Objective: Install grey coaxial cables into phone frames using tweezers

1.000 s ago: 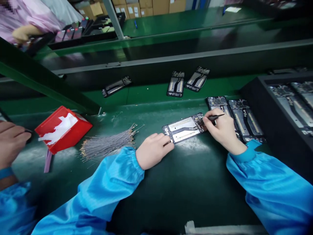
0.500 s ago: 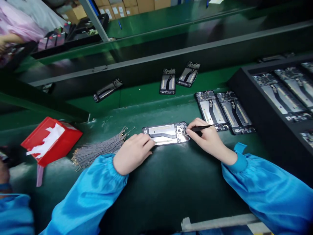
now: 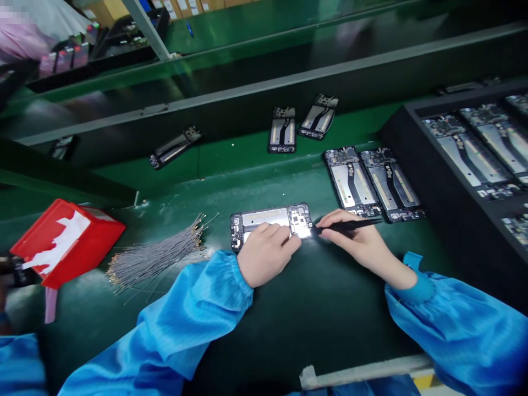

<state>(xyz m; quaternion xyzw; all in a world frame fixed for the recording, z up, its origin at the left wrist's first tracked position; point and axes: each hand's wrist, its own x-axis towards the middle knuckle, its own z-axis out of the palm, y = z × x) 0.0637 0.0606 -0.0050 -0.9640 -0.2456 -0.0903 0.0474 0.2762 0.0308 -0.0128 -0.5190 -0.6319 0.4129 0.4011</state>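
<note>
An opened phone frame (image 3: 264,218) lies lengthwise on the dark green mat in front of me. My left hand (image 3: 267,254) rests on its near edge, fingers curled down on it and covering its middle. My right hand (image 3: 358,242) pinches a thin black tool (image 3: 350,224) whose tip points at the circuit end of the phone. A bundle of thin grey wires with gold tips (image 3: 157,257) lies left of my left hand.
Two more phone frames (image 3: 371,184) lie side by side to the right, three others (image 3: 282,130) sit farther back. A black tray (image 3: 474,159) with several frames stands at the right. A red box (image 3: 61,242) sits at the left. Another person's blue sleeve (image 3: 20,363) shows bottom left.
My left hand has slid right along the phone and now covers its middle. My right hand with the tool has dropped slightly toward the near corner. The view has shifted a little.
</note>
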